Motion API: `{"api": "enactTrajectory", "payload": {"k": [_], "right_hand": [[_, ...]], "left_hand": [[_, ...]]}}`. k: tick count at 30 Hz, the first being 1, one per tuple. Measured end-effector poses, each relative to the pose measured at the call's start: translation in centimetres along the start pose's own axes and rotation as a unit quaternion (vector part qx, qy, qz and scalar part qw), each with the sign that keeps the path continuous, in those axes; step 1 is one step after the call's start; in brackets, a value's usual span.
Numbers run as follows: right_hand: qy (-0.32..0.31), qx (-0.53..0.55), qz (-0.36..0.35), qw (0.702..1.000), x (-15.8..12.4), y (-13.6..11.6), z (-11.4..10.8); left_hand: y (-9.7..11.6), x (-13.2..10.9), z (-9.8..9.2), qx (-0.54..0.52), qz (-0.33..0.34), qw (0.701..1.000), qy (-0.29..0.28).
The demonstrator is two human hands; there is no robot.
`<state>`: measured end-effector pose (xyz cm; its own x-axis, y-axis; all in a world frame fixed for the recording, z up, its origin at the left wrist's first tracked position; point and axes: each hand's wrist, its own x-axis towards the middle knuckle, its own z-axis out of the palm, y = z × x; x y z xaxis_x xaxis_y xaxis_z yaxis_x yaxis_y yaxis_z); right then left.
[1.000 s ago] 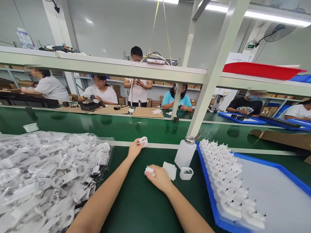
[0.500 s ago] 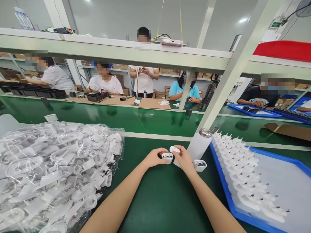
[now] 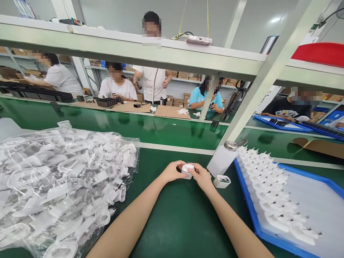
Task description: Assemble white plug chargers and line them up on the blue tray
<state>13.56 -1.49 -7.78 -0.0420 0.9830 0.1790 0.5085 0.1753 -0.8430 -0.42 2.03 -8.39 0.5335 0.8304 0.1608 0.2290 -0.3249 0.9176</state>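
My left hand (image 3: 172, 172) is closed around a small white charger housing (image 3: 186, 175), held above the green bench. With thumb and fingers, my right hand (image 3: 202, 177) grips a white plug cover (image 3: 188, 167) with small pins, which sits on the housing's open top. Whether the cover is fully seated cannot be made out. Just right of my right hand stands another white charger housing (image 3: 222, 182), its open top showing a circuit board. Behind it is a white bottle (image 3: 220, 159) with a metal cap.
A clear plastic bag (image 3: 64, 179) of loose white plastic parts covers the left side. On the right, a blue tray (image 3: 248, 211) holds rows of white pinned parts (image 3: 274, 190). A slanted post (image 3: 249, 96) and a shelf beam (image 3: 113, 50) cross ahead. Several people work beyond.
My right hand has brought the plug cover left and down onto the housing in my left hand. The standing person behind has lowered and parted their hands. The camera view has shifted slightly.
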Motion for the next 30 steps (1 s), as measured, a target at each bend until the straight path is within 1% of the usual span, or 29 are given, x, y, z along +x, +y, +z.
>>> {"api": "enactTrajectory", "payload": {"k": [3,6,9,12,15,17,20,22,27,30], "right_hand": [[-0.019,0.02,0.01,1.0,-0.1,-0.1,-0.3],[-0.048,-0.004,0.021,0.999,-0.3,-0.4,-1.0],[-0.068,-0.051,0.013,0.996,-0.4,-0.7,-1.6],[-0.075,-0.059,-0.004,0.995,-0.3,-0.6,-1.9],[-0.073,-0.063,0.002,0.995,-0.2,-0.7,-1.9],[-0.067,-0.083,0.019,0.994,-0.2,-1.1,-2.0],[-0.073,-0.134,0.027,0.988,0.0,-2.0,-2.2],[-0.08,-0.181,0.023,0.98,0.2,-2.6,-2.3],[-0.108,-0.276,0.021,0.955,0.9,-3.7,-2.5],[-0.133,-0.302,0.023,0.944,1.4,-3.7,-2.7]], "left_hand": [[-0.2,0.0,-0.1,-0.024,0.011,1.0,0.001],[-0.1,-0.1,-0.2,-0.047,0.024,0.999,0.007],[0.1,-0.2,-0.2,-0.042,0.021,0.999,0.015],[0.5,-0.4,-0.3,-0.016,0.014,1.0,0.023],[1.1,-0.6,-0.5,0.048,0.002,0.998,0.034],[1.7,-0.6,-0.8,0.118,-0.007,0.992,0.034],[3.2,-0.5,-1.1,0.235,-0.019,0.972,0.023],[4.4,-0.3,-1.0,0.292,-0.029,0.956,0.012],[7.0,1.1,-0.5,0.355,-0.084,0.931,0.0],[7.8,1.7,-0.6,0.35,-0.099,0.931,-0.018]]}}
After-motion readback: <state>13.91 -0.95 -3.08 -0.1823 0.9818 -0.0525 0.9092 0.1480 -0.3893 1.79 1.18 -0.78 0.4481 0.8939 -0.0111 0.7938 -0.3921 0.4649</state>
